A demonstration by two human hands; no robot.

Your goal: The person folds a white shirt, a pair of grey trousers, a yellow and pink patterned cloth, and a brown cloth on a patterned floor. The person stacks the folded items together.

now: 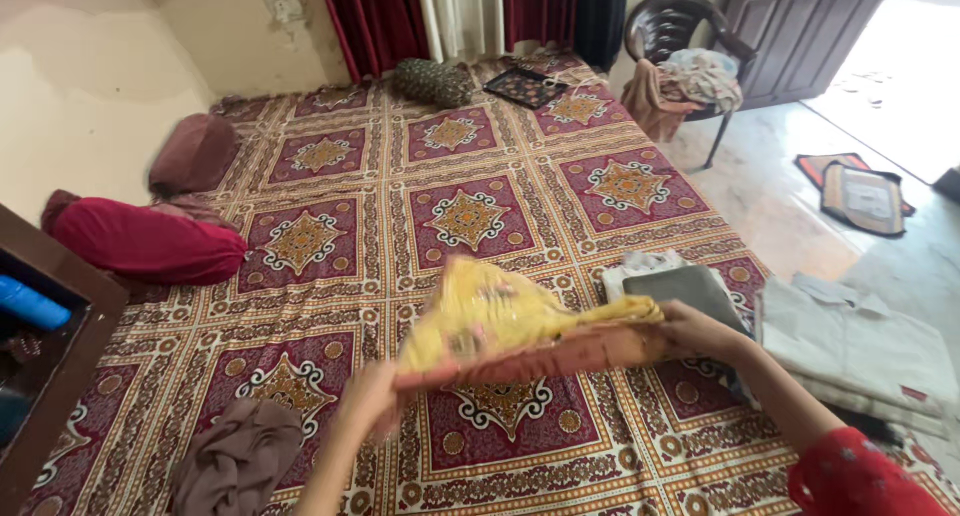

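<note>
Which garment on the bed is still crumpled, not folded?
The brown garment at the near left, a loose heap. The grey garment and the pale stack on the right lie folded flat; the yellow one is held in both hands.

Both hands [375, 396] [695, 328] raised, clenched

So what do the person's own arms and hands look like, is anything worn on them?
Both hands are bare, with no gloves. The right hand leads back to a red sleeve with a small dark pattern. The left hand and its forearm show no sleeve in view.
</note>
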